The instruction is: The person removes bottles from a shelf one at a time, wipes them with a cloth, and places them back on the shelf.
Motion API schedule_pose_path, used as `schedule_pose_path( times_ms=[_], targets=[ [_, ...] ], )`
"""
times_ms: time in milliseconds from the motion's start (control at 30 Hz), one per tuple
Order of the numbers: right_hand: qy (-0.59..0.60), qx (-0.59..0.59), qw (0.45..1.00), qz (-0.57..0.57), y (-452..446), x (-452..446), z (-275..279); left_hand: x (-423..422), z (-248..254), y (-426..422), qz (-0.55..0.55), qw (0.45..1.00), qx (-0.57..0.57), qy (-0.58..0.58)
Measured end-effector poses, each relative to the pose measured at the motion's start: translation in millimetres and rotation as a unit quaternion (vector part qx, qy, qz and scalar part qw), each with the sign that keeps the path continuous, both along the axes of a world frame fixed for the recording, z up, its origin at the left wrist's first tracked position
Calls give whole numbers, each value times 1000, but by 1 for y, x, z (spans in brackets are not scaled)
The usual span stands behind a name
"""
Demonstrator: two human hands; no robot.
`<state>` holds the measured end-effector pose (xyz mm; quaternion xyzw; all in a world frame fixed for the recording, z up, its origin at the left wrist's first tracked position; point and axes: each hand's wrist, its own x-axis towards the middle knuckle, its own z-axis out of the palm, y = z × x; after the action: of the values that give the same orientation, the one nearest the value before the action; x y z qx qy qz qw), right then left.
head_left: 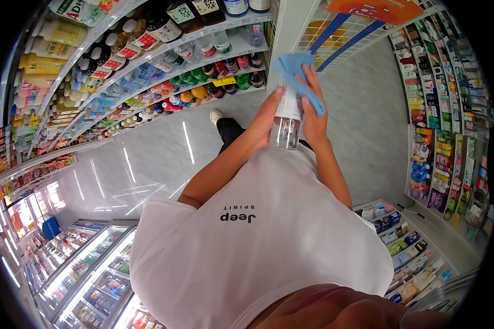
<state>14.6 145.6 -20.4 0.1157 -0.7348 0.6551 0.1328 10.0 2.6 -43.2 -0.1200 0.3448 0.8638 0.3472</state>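
Note:
A clear bottle with a white label [287,131] is held up in front of my chest, its transparent base pointing toward me. My left hand [264,119] grips its left side, thumb along the label, with the other fingers mostly out of sight behind it. A light blue cloth [294,64] drapes over the bottle's far end and hangs down its right side. My right hand [315,107] holds this cloth against the bottle, the cloth running between its fingers. The far end of the bottle is hidden under the cloth.
Curved drink shelves [203,33] with rows of bottles stand at the left and front. A white wire rack [335,41] with an orange sign is just beyond my hands. Packed shelves [433,98] line the right, and glass-door coolers [88,268] stand at lower left.

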Motion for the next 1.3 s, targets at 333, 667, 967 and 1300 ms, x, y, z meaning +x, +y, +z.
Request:
schedule_pose_path(
  times_ms=[333,667,967,1300],
  targets=[
    [64,153,981,105,12,16,-2,2,17,-3,31,994,40,-97],
    [104,200,963,151,14,54,-9,-11,-8,-9,14,994,87,-64],
    [3,31,1000,-1,5,-9,1,-3,-4,4,31,999,8,12],
    [112,205,960,153,9,35,-3,-19,3,-15,26,972,181,-148]
  ],
)
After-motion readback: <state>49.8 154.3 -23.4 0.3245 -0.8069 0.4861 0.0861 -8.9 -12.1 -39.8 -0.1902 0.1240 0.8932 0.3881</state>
